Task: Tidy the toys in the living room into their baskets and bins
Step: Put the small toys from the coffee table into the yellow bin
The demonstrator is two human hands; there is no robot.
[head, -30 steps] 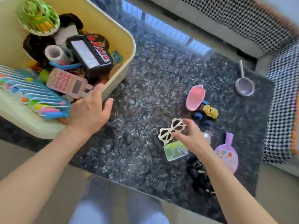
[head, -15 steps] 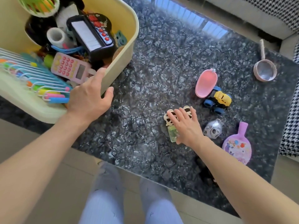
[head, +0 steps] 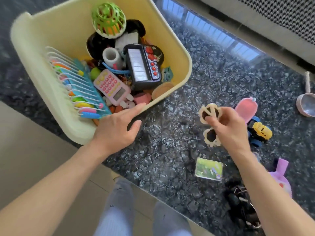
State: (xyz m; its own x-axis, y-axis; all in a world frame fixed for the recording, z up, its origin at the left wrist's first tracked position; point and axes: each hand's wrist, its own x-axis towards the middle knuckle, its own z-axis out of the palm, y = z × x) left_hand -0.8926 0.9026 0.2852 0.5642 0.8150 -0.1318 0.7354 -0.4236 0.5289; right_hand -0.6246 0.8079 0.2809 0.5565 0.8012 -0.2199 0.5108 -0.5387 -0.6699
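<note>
A glossy black table with a grey marbled top point(head: 170, 159) carries a pale yellow plastic bin point(head: 179, 53) at its left end. To the right lie 6 loose things: a pink oval plastic toy point(head: 246, 108) touching a yellow-and-blue toy truck point(head: 260, 132), a small pink saucepan point(head: 306, 106), a green card in a clear case point(head: 209, 169), a purple paddle-shaped toy point(head: 281, 176), and a black strapped object point(head: 242, 206) near the front edge.

My right forearm point(head: 265, 184) hides part of the purple paddle point(head: 282, 169); the little pot point(head: 306, 106) runs off the right edge.
</note>
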